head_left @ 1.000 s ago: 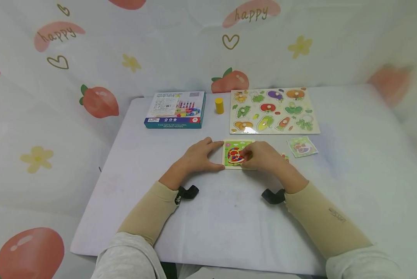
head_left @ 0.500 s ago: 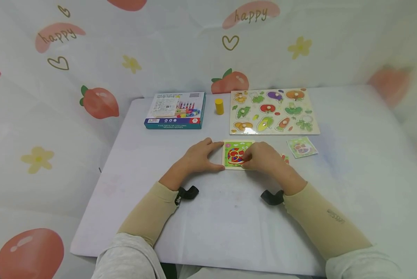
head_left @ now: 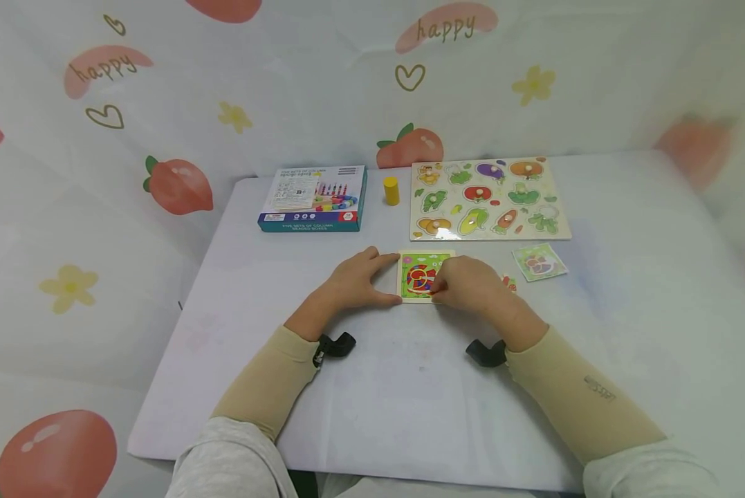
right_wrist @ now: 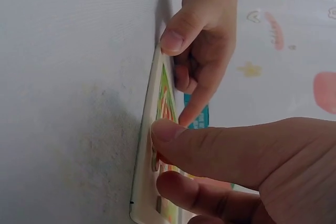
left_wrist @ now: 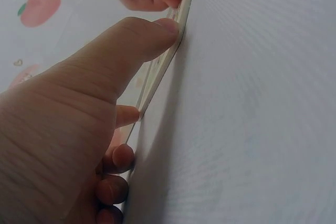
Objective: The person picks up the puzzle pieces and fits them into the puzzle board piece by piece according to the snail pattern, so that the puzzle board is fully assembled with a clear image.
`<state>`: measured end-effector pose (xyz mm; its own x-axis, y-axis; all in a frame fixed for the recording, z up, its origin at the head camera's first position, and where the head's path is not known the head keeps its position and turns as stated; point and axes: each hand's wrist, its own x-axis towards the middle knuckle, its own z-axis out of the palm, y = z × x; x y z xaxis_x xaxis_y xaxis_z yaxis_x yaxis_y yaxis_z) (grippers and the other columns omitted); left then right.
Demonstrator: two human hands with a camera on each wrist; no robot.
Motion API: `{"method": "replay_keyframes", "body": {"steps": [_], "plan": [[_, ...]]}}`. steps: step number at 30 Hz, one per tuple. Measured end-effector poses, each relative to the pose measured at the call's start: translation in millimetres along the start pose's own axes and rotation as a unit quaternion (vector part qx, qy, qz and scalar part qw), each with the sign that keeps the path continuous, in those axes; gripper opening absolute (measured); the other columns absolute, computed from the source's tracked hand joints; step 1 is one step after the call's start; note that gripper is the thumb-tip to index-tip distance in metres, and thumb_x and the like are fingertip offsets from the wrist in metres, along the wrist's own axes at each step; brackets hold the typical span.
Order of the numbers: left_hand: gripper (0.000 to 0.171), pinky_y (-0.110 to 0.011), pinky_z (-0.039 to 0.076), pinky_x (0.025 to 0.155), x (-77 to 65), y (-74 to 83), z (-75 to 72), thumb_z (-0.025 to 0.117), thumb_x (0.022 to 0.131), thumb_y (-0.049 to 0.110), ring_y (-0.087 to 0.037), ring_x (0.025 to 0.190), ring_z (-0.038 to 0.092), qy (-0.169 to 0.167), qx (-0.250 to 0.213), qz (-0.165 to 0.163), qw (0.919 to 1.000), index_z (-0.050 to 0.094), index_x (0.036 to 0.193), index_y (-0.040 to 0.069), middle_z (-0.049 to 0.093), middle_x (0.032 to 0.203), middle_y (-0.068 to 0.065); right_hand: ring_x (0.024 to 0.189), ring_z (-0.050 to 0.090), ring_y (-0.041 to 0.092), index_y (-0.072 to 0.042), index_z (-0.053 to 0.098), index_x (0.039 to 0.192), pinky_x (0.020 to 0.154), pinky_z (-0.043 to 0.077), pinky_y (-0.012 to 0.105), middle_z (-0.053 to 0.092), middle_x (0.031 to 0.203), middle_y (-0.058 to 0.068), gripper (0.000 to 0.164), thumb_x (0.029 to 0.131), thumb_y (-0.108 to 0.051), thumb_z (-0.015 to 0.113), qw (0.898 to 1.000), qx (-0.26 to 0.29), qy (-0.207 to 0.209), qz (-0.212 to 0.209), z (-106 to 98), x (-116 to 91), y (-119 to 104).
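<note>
A small square wooden puzzle board (head_left: pixel 417 300) lies flat at the table's middle, with a green picture and a red, multicoloured spiral. My left hand (head_left: pixel 355 279) holds its left side, thumb at the near corner and forefinger at the far corner. The left thumb (left_wrist: pixel 157 38) shows against the board's edge in the left wrist view; the other fingers are curled below. Over the board's right half, my right hand (head_left: pixel 472 285) pinches a thin puzzle piece (right_wrist: pixel 155 161) between thumb and fingers. Most of that piece is hidden by the fingers.
Several small red-and-green pieces (head_left: pixel 510 282) lie partly behind the right hand. Farther right is a square picture card (head_left: pixel 540 263). A vegetable peg puzzle (head_left: pixel 490 200), a yellow cylinder (head_left: pixel 391 191) and a bead-set box (head_left: pixel 313 198) stand along the back.
My right hand has shifted slightly down and its fingers have closed in lower over the board's right part. The left hand keeps its place at the left corners.
</note>
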<state>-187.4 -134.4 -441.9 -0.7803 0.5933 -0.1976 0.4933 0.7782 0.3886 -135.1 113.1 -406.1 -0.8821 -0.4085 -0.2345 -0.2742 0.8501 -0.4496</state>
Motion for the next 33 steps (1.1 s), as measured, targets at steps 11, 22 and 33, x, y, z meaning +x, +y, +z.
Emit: {"method": "replay_keyframes", "body": {"steps": [11,22,33], "plan": [[0.092,-0.033,0.041,0.075,0.1,-0.4,1.3,0.078,0.08,0.064,-0.017,0.093,0.047,0.003,0.002,0.005,1.0,0.044,0.157,0.026,0.048,0.108,-0.001,0.09,0.059,0.022,-0.011,0.08,0.114,0.087,0.049,0.041,0.073,0.099,0.0,0.027,0.089,-0.021,0.081,1.0,0.029,0.002,-0.009,-8,-2,1],[0.093,-0.034,0.04,0.074,0.8,-0.2,0.6,0.078,0.08,0.065,-0.018,0.092,0.047,0.003,0.01,0.003,0.9999,0.044,0.157,0.026,0.048,0.106,-0.001,0.102,0.061,0.027,-0.009,0.075,0.124,0.088,0.051,0.045,0.071,0.114,0.007,0.034,0.091,-0.02,0.079,0.996,0.083,0.038,0.002,-41,-21,8],[0.093,-0.034,0.04,0.075,0.8,-0.3,1.3,0.077,0.08,0.065,-0.017,0.093,0.047,0.005,0.011,0.004,0.9999,0.044,0.157,0.026,0.047,0.107,-0.001,0.089,0.054,0.026,-0.009,0.074,0.124,0.075,0.047,0.04,0.067,0.106,0.005,0.035,0.091,-0.02,0.08,0.994,0.099,0.046,0.016,-68,-35,28]]}}
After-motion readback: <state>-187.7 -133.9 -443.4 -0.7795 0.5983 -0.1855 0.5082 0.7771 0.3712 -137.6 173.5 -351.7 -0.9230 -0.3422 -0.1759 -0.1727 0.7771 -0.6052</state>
